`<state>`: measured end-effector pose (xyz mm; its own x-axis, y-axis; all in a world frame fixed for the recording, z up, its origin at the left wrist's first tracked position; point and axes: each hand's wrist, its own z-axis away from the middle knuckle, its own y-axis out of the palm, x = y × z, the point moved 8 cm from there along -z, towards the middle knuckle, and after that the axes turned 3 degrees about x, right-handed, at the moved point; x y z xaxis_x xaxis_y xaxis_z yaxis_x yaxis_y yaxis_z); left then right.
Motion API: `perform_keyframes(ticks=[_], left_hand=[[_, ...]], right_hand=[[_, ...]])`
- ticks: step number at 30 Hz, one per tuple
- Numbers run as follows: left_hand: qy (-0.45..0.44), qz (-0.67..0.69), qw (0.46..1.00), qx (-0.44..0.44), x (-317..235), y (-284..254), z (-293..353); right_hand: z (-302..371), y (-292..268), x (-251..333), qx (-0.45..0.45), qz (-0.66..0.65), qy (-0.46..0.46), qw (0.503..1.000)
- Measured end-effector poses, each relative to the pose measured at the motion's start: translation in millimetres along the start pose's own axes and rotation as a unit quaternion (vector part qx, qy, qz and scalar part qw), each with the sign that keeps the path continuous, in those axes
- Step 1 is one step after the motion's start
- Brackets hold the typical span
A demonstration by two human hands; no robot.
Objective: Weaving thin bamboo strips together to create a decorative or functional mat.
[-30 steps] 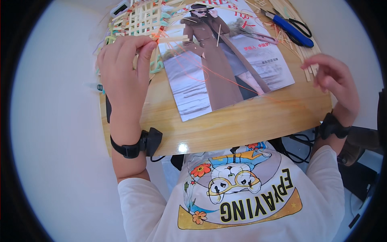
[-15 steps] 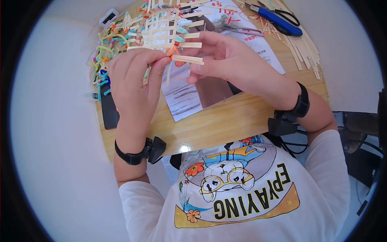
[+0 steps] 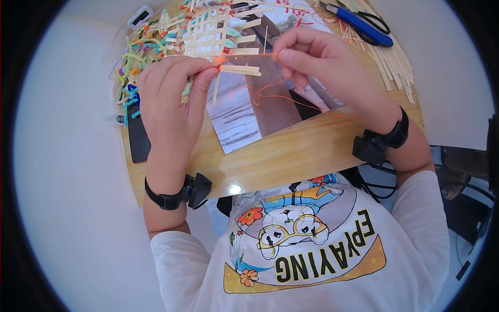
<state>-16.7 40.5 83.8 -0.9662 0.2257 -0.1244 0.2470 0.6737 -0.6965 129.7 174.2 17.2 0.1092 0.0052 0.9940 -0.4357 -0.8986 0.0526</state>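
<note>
My left hand (image 3: pixel 174 88) pinches the near corner of a woven lattice of pale wooden strips (image 3: pixel 208 34), thumb and forefinger at a wrap of orange thread. From that corner the orange thread (image 3: pixel 249 54) runs taut to my right hand (image 3: pixel 312 57), whose thumb and forefinger are pressed together on it. A loose loop of the same thread hangs below and trails right under my right wrist. Tufts of white and mint yarn and red bindings line the lattice's right edge. Several strip ends stick out to the right of my left fingertips.
Under the work lies a printed magazine (image 3: pixel 236 125) on the wooden table (image 3: pixel 280 158). Blue-handled pliers (image 3: pixel 364 26) rest on loose wooden strips (image 3: pixel 392 67) at the right. Colourful fuzzy-stem pieces (image 3: pixel 143 52), a black flat object (image 3: pixel 139 138) and a small white device (image 3: pixel 140 16) are at the left.
My right hand has moved right, away from the corner, drawing the orange thread out straight. My left hand keeps its pinch on the lattice, nearly in place.
</note>
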Motion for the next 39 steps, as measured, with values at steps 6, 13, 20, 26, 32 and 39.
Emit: perform_keyframes(ticks=[6, 13, 20, 26, 32, 39], left_hand=[[-0.016, 0.000, 1.000, -0.003, 5, -2, 1], [-0.019, -0.004, 1.000, -0.007, 10, -6, 0], [-0.022, 0.004, 1.000, -0.018, 15, -10, -2], [-0.024, 0.006, 0.999, -0.022, 15, -13, -1], [-0.045, 0.028, 0.999, 0.007, 17, -9, -1], [-0.024, 0.055, 0.998, 0.003, 5, -7, 0]], right_hand=[[14, -25, -3, -0.007, 0.010, 0.032, 0.999], [50, -72, 2, -0.063, 0.137, 0.059, 0.987], [82, -147, 11, -0.155, 0.223, 0.087, 0.958], [94, -171, 17, -0.172, 0.444, 0.135, 0.869], [77, -115, 61, -0.189, 0.537, 0.057, 0.820], [16, 5, 36, 0.011, 0.184, 0.064, 0.981]])
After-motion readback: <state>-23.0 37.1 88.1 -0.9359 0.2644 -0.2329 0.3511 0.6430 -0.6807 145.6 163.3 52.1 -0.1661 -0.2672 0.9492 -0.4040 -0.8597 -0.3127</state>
